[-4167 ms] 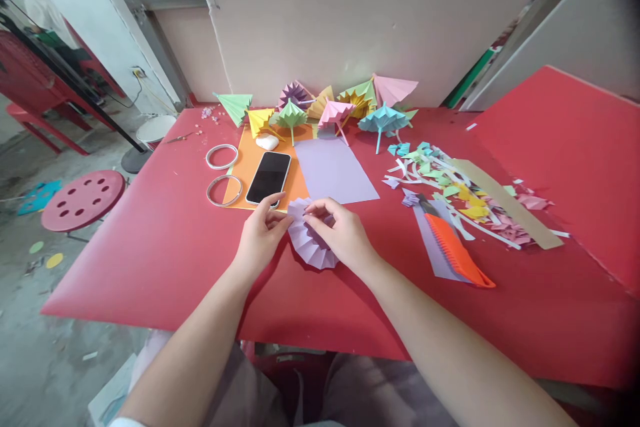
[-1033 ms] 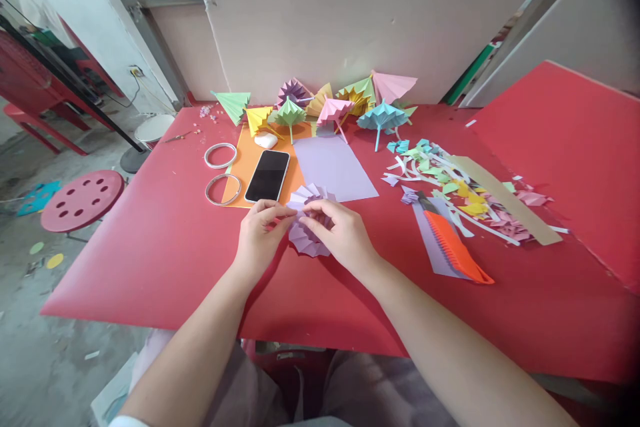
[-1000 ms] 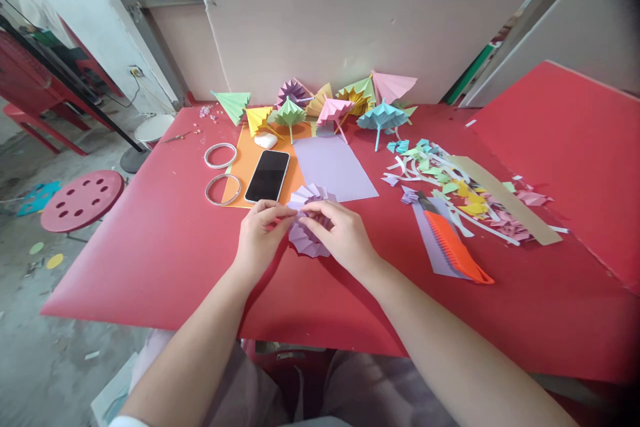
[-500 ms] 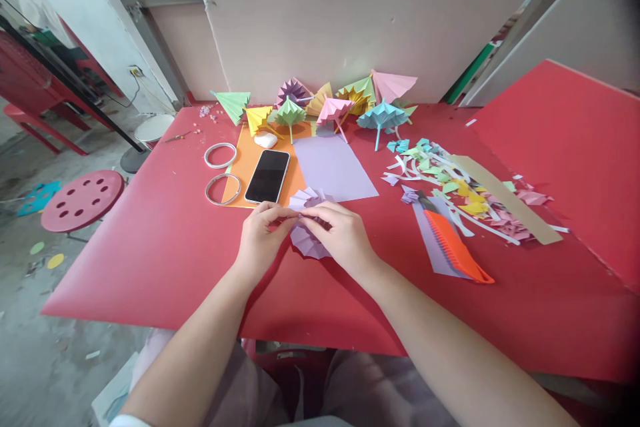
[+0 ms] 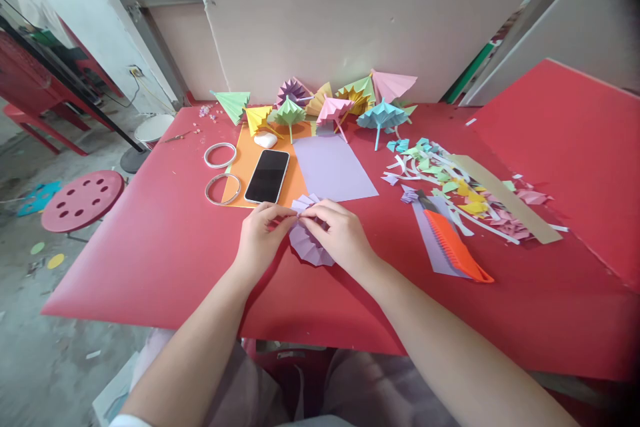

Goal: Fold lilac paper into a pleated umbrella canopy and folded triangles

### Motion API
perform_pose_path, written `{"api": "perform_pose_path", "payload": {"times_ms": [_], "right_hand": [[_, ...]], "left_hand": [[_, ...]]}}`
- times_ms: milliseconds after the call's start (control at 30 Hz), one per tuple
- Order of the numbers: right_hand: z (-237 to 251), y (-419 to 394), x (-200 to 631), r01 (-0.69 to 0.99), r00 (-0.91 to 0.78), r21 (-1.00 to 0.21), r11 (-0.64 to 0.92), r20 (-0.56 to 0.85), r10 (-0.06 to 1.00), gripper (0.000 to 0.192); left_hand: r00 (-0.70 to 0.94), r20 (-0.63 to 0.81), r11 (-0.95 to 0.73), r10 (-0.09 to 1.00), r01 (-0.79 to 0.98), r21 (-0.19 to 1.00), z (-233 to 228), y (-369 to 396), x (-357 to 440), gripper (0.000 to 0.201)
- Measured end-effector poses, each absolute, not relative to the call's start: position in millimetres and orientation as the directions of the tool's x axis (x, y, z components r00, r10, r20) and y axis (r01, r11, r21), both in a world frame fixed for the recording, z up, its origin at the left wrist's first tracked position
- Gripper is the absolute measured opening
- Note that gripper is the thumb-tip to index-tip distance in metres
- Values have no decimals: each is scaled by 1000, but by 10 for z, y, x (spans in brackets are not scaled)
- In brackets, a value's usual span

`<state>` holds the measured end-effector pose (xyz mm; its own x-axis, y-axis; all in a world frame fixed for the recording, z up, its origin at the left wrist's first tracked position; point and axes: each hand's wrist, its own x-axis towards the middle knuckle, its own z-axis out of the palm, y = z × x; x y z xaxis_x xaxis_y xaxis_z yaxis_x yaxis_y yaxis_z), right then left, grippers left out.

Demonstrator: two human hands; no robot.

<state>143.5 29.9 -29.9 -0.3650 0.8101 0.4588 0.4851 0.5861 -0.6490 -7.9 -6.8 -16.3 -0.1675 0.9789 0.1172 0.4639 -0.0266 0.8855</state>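
A pleated purple paper piece [image 5: 311,247], fanned out into a scalloped round, is between my hands above the table. My left hand [image 5: 263,233] pinches at its middle from the left, thumb and forefinger together. From the right, my right hand [image 5: 340,230] pinches at the same spot, its fingertips nearly meeting the left ones. The exact bit between the fingertips is mostly hidden. Just beyond my hands lie a black-screened phone [image 5: 268,177] and a flat purple paper sheet [image 5: 336,167].
Several folded paper umbrellas [image 5: 291,113] stand along the back of the red table [image 5: 175,253]. On the right lie paper scraps [image 5: 450,180], a cardboard strip [image 5: 510,200] and an orange-handled cutter [image 5: 453,243]. Two tape rolls [image 5: 223,189] sit left of the phone. A pink stool [image 5: 83,200] stands beyond the left edge.
The purple pleated paper has turned and tipped slightly, its near edge now lower and further toward me. Both hands keep their pinch in nearly the same place.
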Motion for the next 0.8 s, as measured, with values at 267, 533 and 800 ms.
{"api": "perform_pose_path", "payload": {"times_ms": [267, 533, 800], "right_hand": [[-298, 320, 1452, 510, -349, -670, 539, 411, 842, 14], [-301, 319, 1445, 492, -350, -680, 544, 417, 839, 11], [-306, 314, 1444, 547, -375, -632, 549, 402, 835, 15]], "left_hand": [[-204, 113, -4, 972, 471, 882, -164, -59, -91, 7], [-212, 102, 7, 972, 460, 888, -149, -57, -86, 7], [-229, 70, 43, 971, 453, 891, -155, -60, -83, 9]]}}
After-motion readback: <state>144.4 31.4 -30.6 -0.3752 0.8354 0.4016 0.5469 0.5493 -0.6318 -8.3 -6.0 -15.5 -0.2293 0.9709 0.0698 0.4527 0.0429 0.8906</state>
